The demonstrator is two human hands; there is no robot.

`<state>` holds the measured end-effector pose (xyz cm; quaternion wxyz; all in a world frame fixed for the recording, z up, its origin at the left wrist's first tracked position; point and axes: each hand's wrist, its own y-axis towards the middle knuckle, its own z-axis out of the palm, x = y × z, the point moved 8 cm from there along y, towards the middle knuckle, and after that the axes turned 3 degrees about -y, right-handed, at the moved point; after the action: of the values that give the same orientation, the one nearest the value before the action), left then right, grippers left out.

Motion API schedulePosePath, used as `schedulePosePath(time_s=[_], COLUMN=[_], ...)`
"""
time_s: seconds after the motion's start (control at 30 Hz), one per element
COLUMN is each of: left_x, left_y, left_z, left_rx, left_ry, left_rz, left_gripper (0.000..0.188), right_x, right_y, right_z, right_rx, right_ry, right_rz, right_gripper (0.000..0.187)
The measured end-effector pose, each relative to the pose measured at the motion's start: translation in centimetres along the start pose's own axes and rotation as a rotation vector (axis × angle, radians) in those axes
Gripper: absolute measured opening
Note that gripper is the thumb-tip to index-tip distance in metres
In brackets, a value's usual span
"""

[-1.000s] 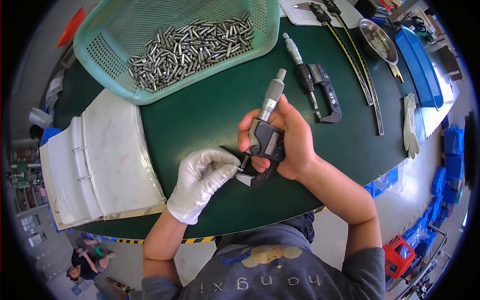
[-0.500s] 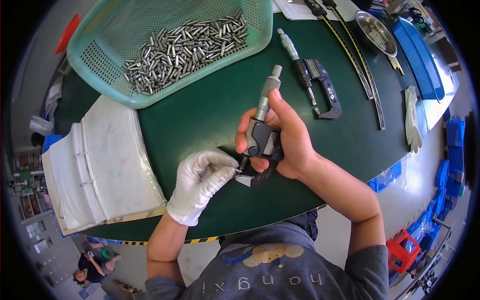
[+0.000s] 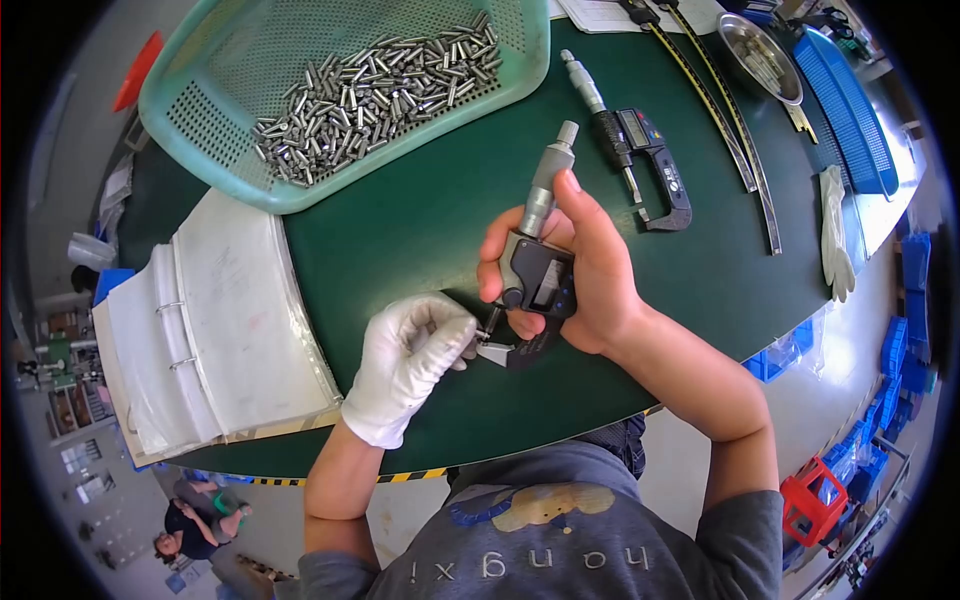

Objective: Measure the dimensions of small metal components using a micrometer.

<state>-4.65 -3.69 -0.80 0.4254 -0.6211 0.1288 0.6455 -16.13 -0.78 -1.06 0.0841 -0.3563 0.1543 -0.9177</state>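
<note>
In my bare right hand [image 3: 605,275] is a digital micrometer [image 3: 537,272]. The fingers wrap its body, and the thumb lies along the thimble, which points away from me. My left hand [image 3: 400,360], in a white glove, has thumb and fingertips pinched together at the micrometer's jaws. Between them a small metal pin [image 3: 482,336] shows only in part; the glove hides the rest. Beyond my hands, a heap of short shiny metal pins [image 3: 375,100] lies in a green perforated plastic basket [image 3: 420,150].
A second digital micrometer [image 3: 622,130] lies on the green table [image 3: 420,240]. An open ring binder [image 3: 235,310] is at left. To the right are two long calipers [image 3: 715,110], a metal bowl [image 3: 735,35], a blue basket [image 3: 850,110] and a white glove [image 3: 835,235]. Someone [image 3: 195,525] sits in the background.
The whole view has shifted slightly. The gloved fingertips have closed further around the pin at the jaws. My right hand keeps its grip on the micrometer.
</note>
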Motion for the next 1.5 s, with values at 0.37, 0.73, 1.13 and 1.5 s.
schedulePosePath(time_s=[0.37,0.73,1.13,1.5], left_x=[-0.01,0.05,-0.4,-0.13], left_y=[-0.04,-0.11,-0.09,-0.09], left_z=[-0.08,-0.23,-0.02,-0.11], left_rx=[-0.016,-0.031,-0.001,-0.018], left_ry=[-0.008,-0.031,0.014,-0.015], left_rz=[0.068,0.074,0.102,0.068], left_gripper=[0.018,0.015,0.013,0.014], right_x=[-0.27,-0.61,-0.45,-0.32], right_y=[0.21,0.16,0.06,0.01], right_z=[-0.42,-0.65,-0.48,-0.38], right_rx=[-0.052,-0.042,-0.045,-0.04], right_ry=[-0.012,0.094,0.073,0.036], right_rz=[0.036,0.064,0.065,0.05], right_gripper=[0.063,0.062,0.063,0.063])
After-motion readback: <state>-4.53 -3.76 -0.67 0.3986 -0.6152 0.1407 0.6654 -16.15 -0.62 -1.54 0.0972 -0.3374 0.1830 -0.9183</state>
